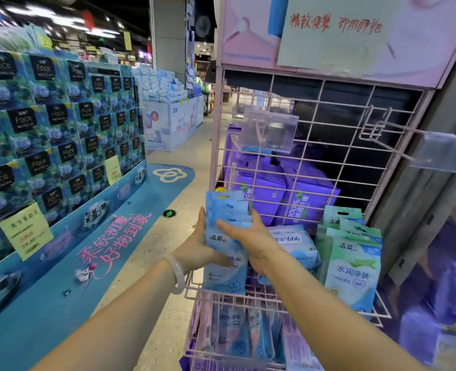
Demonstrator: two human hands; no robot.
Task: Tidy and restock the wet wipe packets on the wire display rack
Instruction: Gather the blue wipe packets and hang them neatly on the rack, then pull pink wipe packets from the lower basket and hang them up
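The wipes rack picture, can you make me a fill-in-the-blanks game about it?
1. Both hands hold a stack of ____ packets.
2. The wire rack is painted ____.
3. The packets at the right end of the basket are ____.
4. The bracelet sits on the ____ wrist.

Missing words: blue; pink; green; left

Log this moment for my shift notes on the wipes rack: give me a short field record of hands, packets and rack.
left hand: supports the blue packets from the left side
right hand: fingers laid across the front of the blue packets
blue packets: small stack, upright, at the rack's left edge
green packets: upright, right side of same shelf
purple packs: behind, on the shelf
pink wire rack: upper hooks bare
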